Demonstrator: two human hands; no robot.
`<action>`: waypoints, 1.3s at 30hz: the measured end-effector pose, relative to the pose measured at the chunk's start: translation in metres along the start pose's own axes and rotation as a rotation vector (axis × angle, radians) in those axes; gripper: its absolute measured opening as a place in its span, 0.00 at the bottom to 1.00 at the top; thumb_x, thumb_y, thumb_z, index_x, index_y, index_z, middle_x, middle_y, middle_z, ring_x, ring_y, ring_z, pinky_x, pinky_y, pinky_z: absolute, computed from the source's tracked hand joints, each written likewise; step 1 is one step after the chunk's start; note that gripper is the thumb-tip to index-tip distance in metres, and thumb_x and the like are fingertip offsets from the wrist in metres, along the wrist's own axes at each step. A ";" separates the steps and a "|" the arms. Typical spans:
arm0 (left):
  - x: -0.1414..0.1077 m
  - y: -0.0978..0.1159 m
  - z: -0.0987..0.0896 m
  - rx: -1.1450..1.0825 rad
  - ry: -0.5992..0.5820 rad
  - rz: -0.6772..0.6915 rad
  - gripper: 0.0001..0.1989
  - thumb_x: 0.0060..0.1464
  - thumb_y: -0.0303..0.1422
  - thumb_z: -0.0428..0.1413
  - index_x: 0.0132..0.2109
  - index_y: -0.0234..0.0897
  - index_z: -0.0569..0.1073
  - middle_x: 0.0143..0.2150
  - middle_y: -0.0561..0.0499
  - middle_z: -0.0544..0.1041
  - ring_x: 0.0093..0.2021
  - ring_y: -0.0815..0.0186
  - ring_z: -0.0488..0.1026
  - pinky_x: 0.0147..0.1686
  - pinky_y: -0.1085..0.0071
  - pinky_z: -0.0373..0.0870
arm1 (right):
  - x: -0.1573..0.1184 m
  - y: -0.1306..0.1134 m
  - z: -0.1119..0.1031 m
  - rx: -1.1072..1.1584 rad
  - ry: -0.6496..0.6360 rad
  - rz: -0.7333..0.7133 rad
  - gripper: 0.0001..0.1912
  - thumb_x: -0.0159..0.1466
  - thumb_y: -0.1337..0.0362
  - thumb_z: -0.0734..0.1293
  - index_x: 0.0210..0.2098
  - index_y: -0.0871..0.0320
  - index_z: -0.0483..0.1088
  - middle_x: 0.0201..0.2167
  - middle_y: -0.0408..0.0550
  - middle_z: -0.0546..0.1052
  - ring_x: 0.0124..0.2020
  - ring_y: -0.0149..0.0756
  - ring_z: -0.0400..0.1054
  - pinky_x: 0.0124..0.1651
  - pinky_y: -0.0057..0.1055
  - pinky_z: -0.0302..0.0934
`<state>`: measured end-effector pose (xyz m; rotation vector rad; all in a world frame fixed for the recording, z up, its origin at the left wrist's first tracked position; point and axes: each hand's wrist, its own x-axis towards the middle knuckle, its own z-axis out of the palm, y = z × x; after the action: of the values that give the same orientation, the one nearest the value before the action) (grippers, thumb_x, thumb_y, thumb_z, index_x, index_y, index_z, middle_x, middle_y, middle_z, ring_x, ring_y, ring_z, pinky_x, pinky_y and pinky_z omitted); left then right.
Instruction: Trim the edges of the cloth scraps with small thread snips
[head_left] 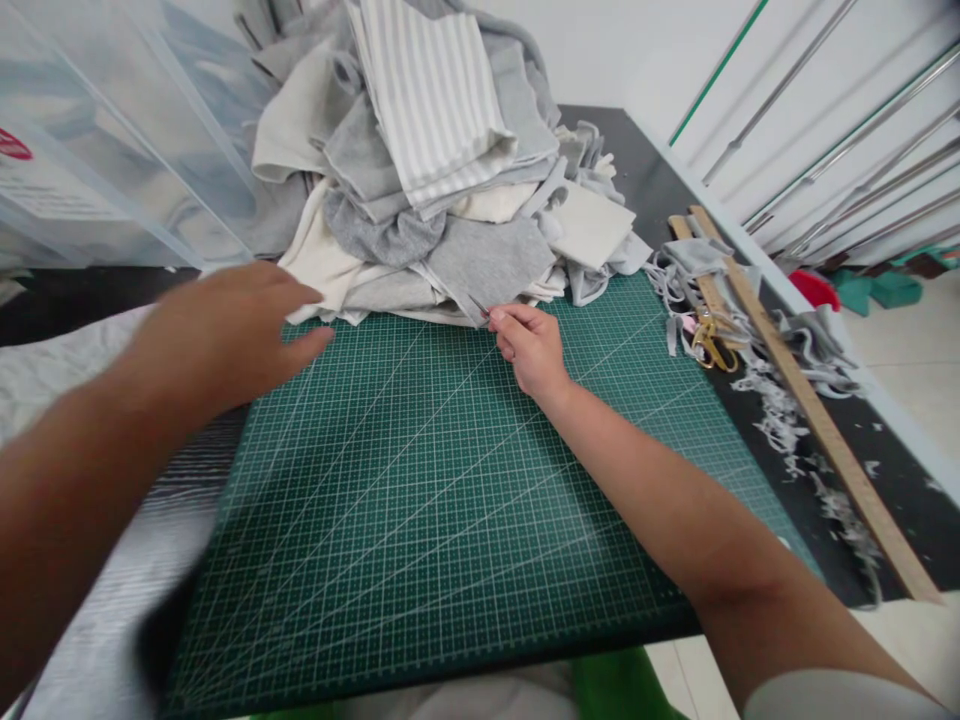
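My right hand (pixel 531 348) is closed at the front edge of a fabric pile, over a green cutting mat (pixel 390 480). A thin, pointed metal tool (pixel 478 305) sticks out from between its thumb and fingers; its handle is hidden in the hand. The tip lies against a flat grey fabric piece (pixel 491 258). My left hand (pixel 232 325), blurred by motion, is over the mat's left edge with thumb and fingers apart and nothing between them. Cream fabric (pixel 319 250) lies just beyond its fingertips. Folded striped fabric (pixel 439 95) tops the pile.
Gold-handled scissors (pixel 712 342) lie among grey scraps at the right, beside long wooden rulers (pixel 817 410) and shredded trimmings (pixel 776 410). Clear plastic bins (pixel 127 130) stand at the back left. White cloth (pixel 67 370) lies at the left. Metal rods (pixel 847 150) lean at the right.
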<state>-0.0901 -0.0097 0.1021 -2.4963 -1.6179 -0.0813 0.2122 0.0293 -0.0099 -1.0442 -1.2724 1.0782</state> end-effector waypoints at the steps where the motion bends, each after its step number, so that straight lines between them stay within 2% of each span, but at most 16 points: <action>1: 0.009 0.018 0.006 0.053 -0.027 0.053 0.19 0.65 0.41 0.46 0.54 0.33 0.70 0.49 0.45 0.71 0.54 0.53 0.70 0.53 0.57 0.68 | 0.000 0.000 0.000 0.022 0.018 0.003 0.21 0.56 0.43 0.70 0.31 0.55 0.74 0.22 0.38 0.68 0.18 0.24 0.53 0.20 0.26 0.48; 2: 0.021 0.037 0.013 0.064 0.010 0.104 0.17 0.63 0.39 0.49 0.53 0.33 0.71 0.50 0.43 0.72 0.52 0.54 0.71 0.49 0.60 0.70 | 0.000 0.000 0.000 0.047 0.042 0.003 0.21 0.57 0.42 0.70 0.32 0.55 0.72 0.22 0.38 0.68 0.18 0.24 0.53 0.20 0.25 0.47; 4: 0.047 0.073 0.029 0.073 0.078 0.174 0.17 0.61 0.36 0.53 0.54 0.34 0.71 0.51 0.41 0.71 0.51 0.52 0.71 0.45 0.60 0.71 | 0.000 -0.001 0.000 0.094 0.095 -0.015 0.21 0.57 0.43 0.70 0.35 0.54 0.70 0.23 0.37 0.67 0.19 0.24 0.54 0.19 0.25 0.48; 7: 0.081 0.109 0.051 0.108 0.173 0.313 0.16 0.62 0.31 0.51 0.56 0.33 0.70 0.52 0.39 0.71 0.49 0.50 0.69 0.41 0.58 0.68 | 0.001 0.000 -0.001 0.140 0.182 -0.079 0.20 0.59 0.44 0.69 0.39 0.51 0.65 0.23 0.36 0.66 0.19 0.24 0.56 0.20 0.24 0.51; 9: 0.096 0.118 0.061 0.116 0.226 0.368 0.13 0.64 0.30 0.48 0.51 0.33 0.73 0.48 0.40 0.72 0.47 0.51 0.69 0.39 0.58 0.66 | 0.002 0.000 -0.001 0.148 0.238 -0.115 0.19 0.61 0.44 0.68 0.40 0.50 0.63 0.23 0.34 0.65 0.19 0.24 0.56 0.20 0.24 0.52; 12: 0.107 0.121 0.071 0.078 0.280 0.408 0.12 0.64 0.28 0.47 0.36 0.33 0.75 0.40 0.41 0.73 0.44 0.52 0.68 0.38 0.58 0.63 | 0.004 0.001 -0.001 0.154 0.315 -0.123 0.18 0.63 0.44 0.66 0.39 0.50 0.61 0.22 0.33 0.63 0.18 0.24 0.54 0.20 0.24 0.51; 14: 0.107 0.121 0.073 0.032 0.333 0.400 0.11 0.63 0.28 0.48 0.35 0.33 0.74 0.39 0.42 0.74 0.44 0.52 0.68 0.38 0.58 0.62 | 0.006 0.001 0.000 0.179 0.354 -0.113 0.18 0.63 0.44 0.65 0.38 0.50 0.61 0.22 0.33 0.63 0.17 0.24 0.54 0.19 0.24 0.51; 18: 0.087 0.123 0.069 -0.104 0.437 0.388 0.08 0.63 0.30 0.49 0.39 0.34 0.73 0.41 0.43 0.76 0.43 0.54 0.69 0.41 0.57 0.63 | 0.008 0.002 -0.001 0.212 0.401 -0.063 0.18 0.63 0.42 0.64 0.38 0.49 0.60 0.22 0.34 0.62 0.16 0.26 0.54 0.19 0.26 0.50; 22: 0.048 0.127 0.057 -0.365 0.458 0.393 0.07 0.63 0.29 0.49 0.39 0.33 0.71 0.37 0.45 0.76 0.39 0.59 0.70 0.43 0.60 0.65 | 0.011 0.002 -0.005 0.192 0.457 0.005 0.20 0.64 0.40 0.61 0.38 0.49 0.60 0.25 0.37 0.63 0.19 0.27 0.58 0.19 0.26 0.51; 25: 0.009 0.139 0.046 -0.550 0.383 0.485 0.08 0.63 0.26 0.46 0.40 0.34 0.70 0.32 0.49 0.74 0.35 0.63 0.68 0.40 0.64 0.65 | 0.013 0.000 -0.008 0.132 0.462 -0.029 0.20 0.64 0.40 0.60 0.38 0.51 0.61 0.28 0.39 0.65 0.23 0.27 0.62 0.22 0.26 0.55; 27: -0.019 0.153 0.037 -0.621 0.284 0.646 0.09 0.63 0.25 0.46 0.37 0.35 0.70 0.29 0.51 0.71 0.31 0.65 0.65 0.36 0.66 0.64 | 0.014 0.000 -0.008 0.126 0.411 -0.002 0.20 0.65 0.40 0.59 0.38 0.50 0.59 0.26 0.38 0.64 0.20 0.26 0.59 0.20 0.26 0.50; 29: -0.045 0.168 0.030 -0.587 0.149 0.779 0.11 0.64 0.26 0.46 0.33 0.36 0.69 0.25 0.54 0.67 0.29 0.66 0.62 0.35 0.66 0.62 | 0.014 0.000 -0.007 0.141 0.367 0.046 0.20 0.65 0.40 0.58 0.38 0.50 0.57 0.24 0.36 0.62 0.16 0.24 0.53 0.17 0.26 0.43; 31: -0.065 0.181 0.023 -0.541 0.132 0.838 0.09 0.63 0.28 0.48 0.34 0.37 0.70 0.24 0.54 0.65 0.28 0.66 0.61 0.35 0.65 0.61 | 0.014 0.000 -0.006 0.155 0.337 0.063 0.20 0.64 0.40 0.59 0.37 0.49 0.56 0.23 0.35 0.61 0.14 0.23 0.50 0.16 0.26 0.39; 34: -0.079 0.187 0.014 -0.524 0.046 0.804 0.06 0.62 0.29 0.51 0.43 0.36 0.72 0.28 0.53 0.68 0.31 0.64 0.64 0.39 0.63 0.64 | 0.013 0.000 -0.004 0.182 0.311 0.053 0.21 0.61 0.40 0.63 0.36 0.50 0.58 0.22 0.35 0.61 0.14 0.23 0.49 0.16 0.26 0.38; 37: -0.079 0.177 0.006 -0.607 -0.084 0.728 0.11 0.60 0.33 0.54 0.49 0.36 0.71 0.36 0.49 0.73 0.38 0.61 0.69 0.44 0.61 0.66 | 0.012 0.000 -0.004 0.169 0.286 0.025 0.20 0.60 0.42 0.66 0.35 0.50 0.59 0.22 0.35 0.60 0.16 0.24 0.49 0.17 0.27 0.41; 39: -0.074 0.165 0.006 -0.674 -0.111 0.650 0.12 0.60 0.34 0.55 0.50 0.37 0.71 0.42 0.48 0.74 0.42 0.60 0.70 0.46 0.61 0.68 | 0.012 0.001 -0.005 0.098 0.252 -0.014 0.20 0.61 0.42 0.65 0.35 0.50 0.58 0.23 0.35 0.60 0.17 0.25 0.50 0.18 0.27 0.45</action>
<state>0.0296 -0.1417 0.0679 -3.4596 -0.7940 -0.4761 0.2172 0.0416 -0.0083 -1.0590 -1.0136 0.9552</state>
